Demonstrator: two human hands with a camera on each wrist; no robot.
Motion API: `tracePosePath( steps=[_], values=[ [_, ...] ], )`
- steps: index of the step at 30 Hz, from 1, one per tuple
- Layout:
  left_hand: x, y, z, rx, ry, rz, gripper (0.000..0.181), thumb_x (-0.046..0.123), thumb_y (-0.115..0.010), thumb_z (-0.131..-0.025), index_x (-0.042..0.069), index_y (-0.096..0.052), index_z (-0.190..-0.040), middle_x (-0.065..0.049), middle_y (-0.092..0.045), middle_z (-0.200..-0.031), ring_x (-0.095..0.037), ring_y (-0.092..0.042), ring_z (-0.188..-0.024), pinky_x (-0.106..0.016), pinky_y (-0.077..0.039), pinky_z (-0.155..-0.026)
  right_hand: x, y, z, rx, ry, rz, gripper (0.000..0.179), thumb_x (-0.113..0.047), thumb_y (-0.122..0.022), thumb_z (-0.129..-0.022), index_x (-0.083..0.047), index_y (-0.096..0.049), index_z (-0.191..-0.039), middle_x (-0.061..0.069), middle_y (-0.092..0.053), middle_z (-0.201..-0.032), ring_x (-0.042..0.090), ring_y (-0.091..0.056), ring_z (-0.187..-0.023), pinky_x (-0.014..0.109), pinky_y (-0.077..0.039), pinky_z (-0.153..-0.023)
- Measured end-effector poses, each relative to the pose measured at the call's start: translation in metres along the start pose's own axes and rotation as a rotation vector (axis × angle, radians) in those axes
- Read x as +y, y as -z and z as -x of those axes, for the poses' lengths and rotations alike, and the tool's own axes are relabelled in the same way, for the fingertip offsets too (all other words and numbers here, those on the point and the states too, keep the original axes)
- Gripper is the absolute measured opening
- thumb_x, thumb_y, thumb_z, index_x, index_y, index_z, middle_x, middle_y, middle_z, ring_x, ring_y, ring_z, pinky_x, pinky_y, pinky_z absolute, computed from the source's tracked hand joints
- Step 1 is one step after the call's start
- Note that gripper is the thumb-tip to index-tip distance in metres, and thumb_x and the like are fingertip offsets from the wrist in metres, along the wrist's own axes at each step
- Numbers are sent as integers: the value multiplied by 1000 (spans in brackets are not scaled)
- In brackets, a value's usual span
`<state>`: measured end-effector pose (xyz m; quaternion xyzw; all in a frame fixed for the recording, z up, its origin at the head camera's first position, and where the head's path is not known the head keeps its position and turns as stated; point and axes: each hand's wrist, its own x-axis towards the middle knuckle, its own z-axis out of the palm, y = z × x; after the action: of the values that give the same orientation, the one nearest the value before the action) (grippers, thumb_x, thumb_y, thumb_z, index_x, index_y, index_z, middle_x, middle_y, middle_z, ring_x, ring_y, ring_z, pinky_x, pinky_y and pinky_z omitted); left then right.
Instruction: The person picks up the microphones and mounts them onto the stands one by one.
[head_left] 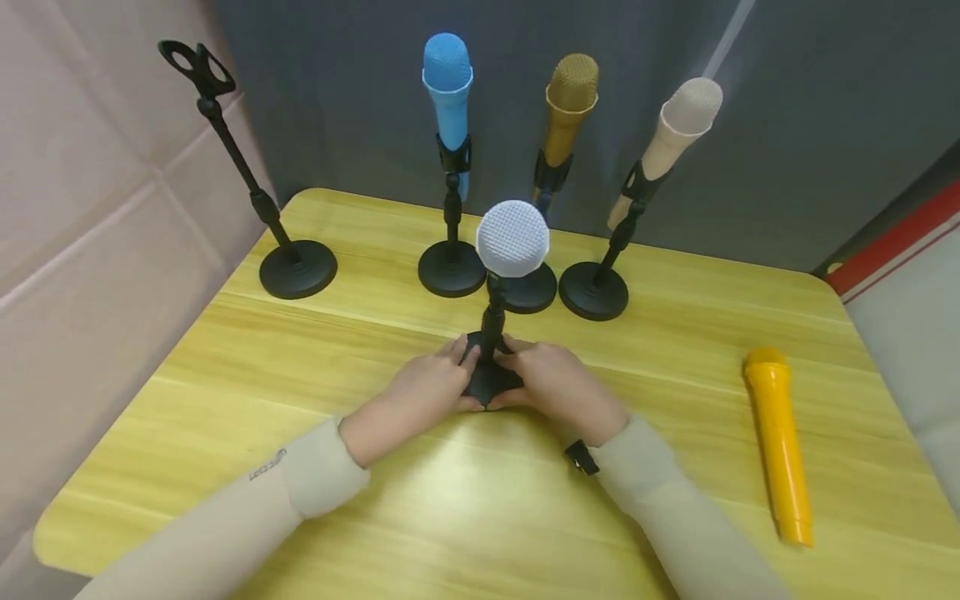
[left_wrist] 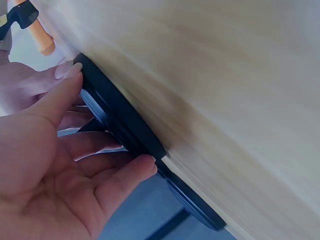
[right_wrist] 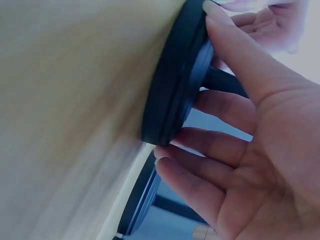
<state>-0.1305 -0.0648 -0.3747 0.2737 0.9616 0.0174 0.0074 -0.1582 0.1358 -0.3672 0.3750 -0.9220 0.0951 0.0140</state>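
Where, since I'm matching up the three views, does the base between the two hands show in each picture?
Head: the base is just below the middle, between the left hand and right hand.
Left wrist: the base is left of centre, slanting down from upper left.
Right wrist: the base is upper middle, reaching down from the top edge.
Shared landmark: the wooden table, also and.
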Motion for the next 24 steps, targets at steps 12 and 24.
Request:
tracePosePath(
  steps=[12,24],
  values=[
    [-32,1,17,3,41,-3,81,44,-74,-90,-13,-49,-142,-37,-45,-148,-44,-51,-137,-45,-61,-89,-20,-9,-44,-38,64,15,69,-49,-81,-78,-10,-67,-133,10,-67,-134,25,-73,-105,40,-60,-88],
    [-79,8,20,-35,62,132,77,34,-75,-92,-15,-45,-143,-39,-36,-153,-51,-49,-135,-55,-53,-102,-40,-13,-91,-126,12,38,69,-51,-76,-83,-10,-64,-137,16,-61,-142,29,-70,-114,39,-57,-97]
  ],
)
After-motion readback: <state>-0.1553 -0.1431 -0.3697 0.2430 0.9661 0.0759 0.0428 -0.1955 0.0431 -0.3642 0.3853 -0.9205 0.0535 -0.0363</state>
